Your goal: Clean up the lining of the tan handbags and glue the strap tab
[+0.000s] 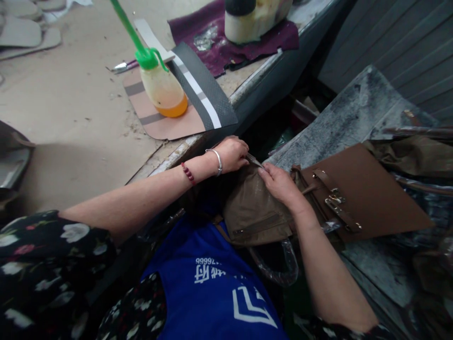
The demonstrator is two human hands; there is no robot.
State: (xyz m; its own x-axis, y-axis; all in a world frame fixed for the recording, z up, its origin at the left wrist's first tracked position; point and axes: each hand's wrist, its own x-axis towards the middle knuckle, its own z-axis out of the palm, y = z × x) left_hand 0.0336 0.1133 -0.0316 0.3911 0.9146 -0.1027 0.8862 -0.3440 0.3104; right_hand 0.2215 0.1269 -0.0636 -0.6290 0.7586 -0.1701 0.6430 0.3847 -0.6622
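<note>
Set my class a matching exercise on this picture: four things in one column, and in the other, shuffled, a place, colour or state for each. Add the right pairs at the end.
Things
1. bottle
2. apron
3. left hand
4. fabric

Place, colour or state
A. has a silver bangle at its wrist
B. brown, held at its edge by the left hand and the right hand
C. standing on the striped panel
D. blue

Right pairs: 1-C, 2-D, 3-A, 4-B

Tabletop leaves room left of the obstructing bottle
</note>
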